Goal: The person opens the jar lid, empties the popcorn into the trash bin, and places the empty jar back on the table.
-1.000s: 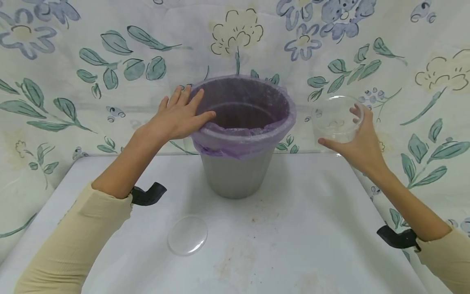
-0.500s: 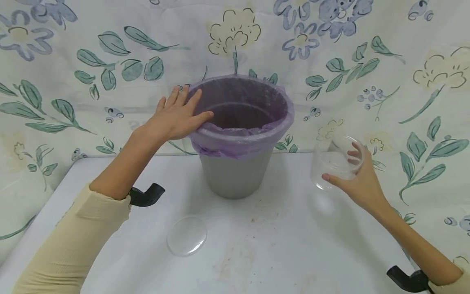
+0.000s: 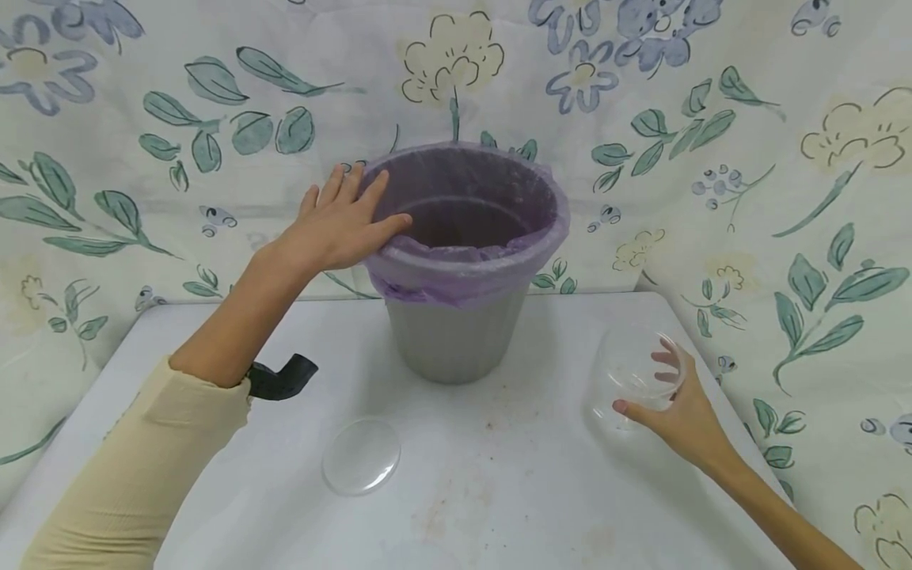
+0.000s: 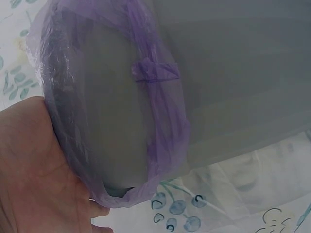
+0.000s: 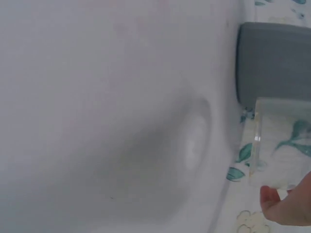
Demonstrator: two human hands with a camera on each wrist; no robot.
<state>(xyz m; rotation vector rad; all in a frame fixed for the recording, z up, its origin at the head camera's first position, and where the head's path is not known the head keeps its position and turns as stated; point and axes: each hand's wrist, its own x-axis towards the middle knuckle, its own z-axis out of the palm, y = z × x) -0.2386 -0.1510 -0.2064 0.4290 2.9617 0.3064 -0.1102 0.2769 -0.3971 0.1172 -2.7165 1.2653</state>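
Observation:
A grey bin (image 3: 456,340) lined with a purple bag (image 3: 463,285) stands at the table's back. On its left rim rests my left hand (image 3: 338,229), fingers spread and straight. In the left wrist view that hand (image 4: 39,170) lies against the bag's folded edge (image 4: 167,111). My right hand (image 3: 680,416) grips a clear plastic container (image 3: 620,368) by its side, thumb in front and fingers behind. The right wrist view shows the container (image 5: 279,141) held over the tabletop, a shadow beneath. It looks empty. Left of centre lies a round clear lid (image 3: 362,457).
The white table (image 3: 556,491) carries brownish smudges and crumbs in front of the bin. A floral cloth (image 3: 285,174) hangs right behind the table. The table's right edge runs close by my right hand.
My right hand has brought the container down from beside the bin's rim height to low over the table's right side. The left hand has stayed on the rim.

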